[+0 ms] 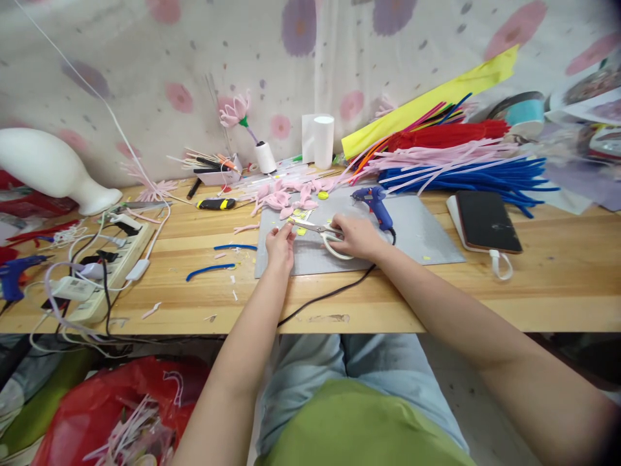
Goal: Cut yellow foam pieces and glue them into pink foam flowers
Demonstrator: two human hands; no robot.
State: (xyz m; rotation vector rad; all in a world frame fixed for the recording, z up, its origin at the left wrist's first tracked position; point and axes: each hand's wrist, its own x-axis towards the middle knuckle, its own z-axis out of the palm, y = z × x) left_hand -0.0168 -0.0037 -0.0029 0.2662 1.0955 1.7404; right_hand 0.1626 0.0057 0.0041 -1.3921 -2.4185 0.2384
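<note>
My right hand (356,237) is closed round the white handles of a pair of scissors (317,227), whose blades point left. The blade tips reach my left hand (280,247), its fingers pinched together on something small that I cannot make out. Both hands are over a grey mat (412,226). Little yellow pieces (301,231) lie on the mat near the blades. Just behind them sit pink fuzzy petal shapes (276,197). A blue glue gun (374,204) rests on the mat beyond my right hand, its black cord running toward the table's front edge.
Bundles of blue (466,178), pink and red pipe cleaners lie at the back right. A black-covered notebook or device (488,220) is at the right. Leftward are a utility knife (216,204), blue stem pieces (208,270) and a cable-crowded power strip (116,275). A pink flower (236,111) stands behind.
</note>
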